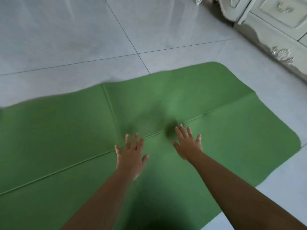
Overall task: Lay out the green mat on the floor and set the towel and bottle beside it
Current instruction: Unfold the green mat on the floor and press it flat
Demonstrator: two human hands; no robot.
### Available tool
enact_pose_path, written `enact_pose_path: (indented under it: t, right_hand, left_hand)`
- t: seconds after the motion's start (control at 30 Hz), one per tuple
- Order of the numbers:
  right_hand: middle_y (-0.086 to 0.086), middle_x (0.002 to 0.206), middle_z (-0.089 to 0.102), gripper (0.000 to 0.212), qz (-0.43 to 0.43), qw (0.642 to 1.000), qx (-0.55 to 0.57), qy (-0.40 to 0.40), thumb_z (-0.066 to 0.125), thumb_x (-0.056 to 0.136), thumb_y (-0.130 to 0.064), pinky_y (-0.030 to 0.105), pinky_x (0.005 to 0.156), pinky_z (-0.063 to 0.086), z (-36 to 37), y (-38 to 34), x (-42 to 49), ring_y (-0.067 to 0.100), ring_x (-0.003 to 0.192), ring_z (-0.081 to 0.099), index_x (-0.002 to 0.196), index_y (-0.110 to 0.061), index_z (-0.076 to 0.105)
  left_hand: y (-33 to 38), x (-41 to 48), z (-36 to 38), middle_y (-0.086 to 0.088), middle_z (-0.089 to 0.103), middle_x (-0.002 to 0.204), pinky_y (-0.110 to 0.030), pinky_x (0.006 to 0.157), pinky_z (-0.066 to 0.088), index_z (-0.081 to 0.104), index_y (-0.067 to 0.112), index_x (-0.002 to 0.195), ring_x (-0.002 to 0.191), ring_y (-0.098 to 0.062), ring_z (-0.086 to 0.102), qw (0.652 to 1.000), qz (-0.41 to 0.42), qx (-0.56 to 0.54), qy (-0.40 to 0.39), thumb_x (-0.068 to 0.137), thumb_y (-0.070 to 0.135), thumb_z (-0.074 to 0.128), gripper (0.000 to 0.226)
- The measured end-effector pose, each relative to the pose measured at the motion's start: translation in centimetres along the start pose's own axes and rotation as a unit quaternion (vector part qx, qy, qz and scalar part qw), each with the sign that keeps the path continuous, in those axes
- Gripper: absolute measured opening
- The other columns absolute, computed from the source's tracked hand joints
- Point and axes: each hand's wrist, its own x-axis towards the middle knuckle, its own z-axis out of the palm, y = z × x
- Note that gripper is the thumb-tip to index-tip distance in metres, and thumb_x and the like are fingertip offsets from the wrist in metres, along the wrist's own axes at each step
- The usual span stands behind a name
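Note:
The green mat (232,130) lies spread out on the pale tiled floor, running from the left edge of the view to a rounded end at the right. Fold creases cross it lengthwise and crosswise. My left hand (131,156) is palm down with fingers spread, over the long crease near the mat's middle. My right hand (188,143) is also flat and spread, just to its right. Neither hand holds anything. Whether the palms touch the mat I cannot tell. No towel and no bottle are in view.
A white carved cabinet (274,30) stands at the top right, close to the mat's far corner. Grey floor tiles (83,39) stretch beyond the mat's far edge and along its right end.

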Motion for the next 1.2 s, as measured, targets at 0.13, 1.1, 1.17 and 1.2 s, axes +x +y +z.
enact_pose_path:
  t: [0.13, 1.1, 1.17, 1.2]
  right_hand:
    - [-0.007, 0.156, -0.019, 0.064, -0.010, 1.000, 0.009, -0.013, 0.022, 0.096, -0.053, 0.067, 0.107, 0.007, 0.1, 3.5, 4.0, 0.029, 0.145, -0.011, 0.148, -0.032, -0.010]
    - [0.002, 0.159, 0.003, 0.058, 0.155, 0.953, 0.224, 0.136, 0.026, 0.098, -0.041, 0.045, 0.117, -0.001, -4.8, 14.7, 15.9, 0.021, 0.147, -0.002, 0.150, -0.017, 0.014]
    - [0.002, 0.159, 0.001, 0.058, 0.031, 0.958, 0.250, 0.134, 0.029, 0.098, -0.037, 0.050, 0.117, -0.003, -5.8, 9.4, 18.1, 0.023, 0.146, -0.005, 0.150, -0.018, 0.012]
    - [0.001, 0.159, 0.002, 0.057, -0.035, 0.962, 0.244, 0.119, 0.031, 0.098, -0.035, 0.051, 0.115, -0.004, -6.0, 7.1, 19.1, 0.023, 0.146, -0.006, 0.150, -0.019, 0.014]
  left_hand:
    - [4.8, 6.1, -1.9, -0.002, -0.019, 0.156, -0.064, 0.109, 0.004, -0.003, 0.022, 0.150, 0.143, -0.031, -0.016, 0.998, 0.038, 0.036, 0.022, 0.097, 0.050, 0.025, 0.065]
    - [11.8, 22.1, -1.8, 0.006, -0.017, 0.150, -0.067, 0.107, 0.009, 0.014, 0.033, 0.148, 0.145, -0.033, -0.008, 0.998, -0.031, 0.046, 0.024, 0.075, 0.049, -0.004, 0.077]
    - [11.8, 22.1, -2.0, 0.006, -0.015, 0.150, -0.067, 0.107, 0.011, 0.019, 0.030, 0.148, 0.145, -0.033, -0.006, 0.999, -0.032, 0.034, 0.022, 0.075, 0.048, 0.000, 0.077]
    - [11.7, 22.2, -1.9, 0.006, -0.016, 0.150, -0.067, 0.107, 0.011, 0.019, 0.030, 0.148, 0.145, -0.033, -0.008, 0.998, -0.032, 0.041, 0.021, 0.077, 0.047, 0.004, 0.075]
